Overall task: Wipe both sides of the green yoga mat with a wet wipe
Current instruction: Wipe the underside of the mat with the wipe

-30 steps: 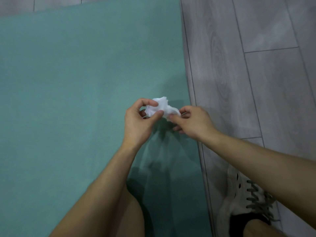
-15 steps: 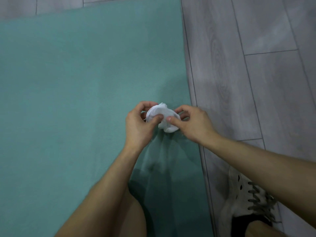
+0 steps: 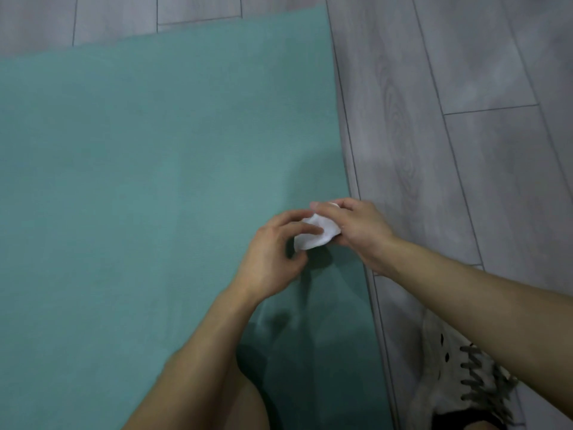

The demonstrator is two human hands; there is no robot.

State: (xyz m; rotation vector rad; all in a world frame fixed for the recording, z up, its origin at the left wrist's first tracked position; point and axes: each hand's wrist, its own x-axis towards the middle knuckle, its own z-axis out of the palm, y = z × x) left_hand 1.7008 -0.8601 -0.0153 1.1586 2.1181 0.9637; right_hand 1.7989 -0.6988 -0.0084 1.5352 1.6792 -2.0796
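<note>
The green yoga mat (image 3: 139, 181) lies flat on the floor and fills the left and middle of the view. Its right edge runs down past my hands. A crumpled white wet wipe (image 3: 316, 235) is held just above the mat near that edge. My right hand (image 3: 356, 228) grips the wipe's right side with curled fingers. My left hand (image 3: 273, 259) pinches its left side between thumb and fingers. Part of the wipe is hidden inside my right hand.
Grey wood-look floor planks (image 3: 449, 135) lie to the right of the mat and beyond its far edge. My white laced shoe (image 3: 465, 377) stands on the floor at the lower right. My bare knee (image 3: 217, 408) is over the mat at the bottom.
Both hands have bunched the wipe tighter and my right hand has closed further over it. The view has shifted, so the mat's far edge now shows.
</note>
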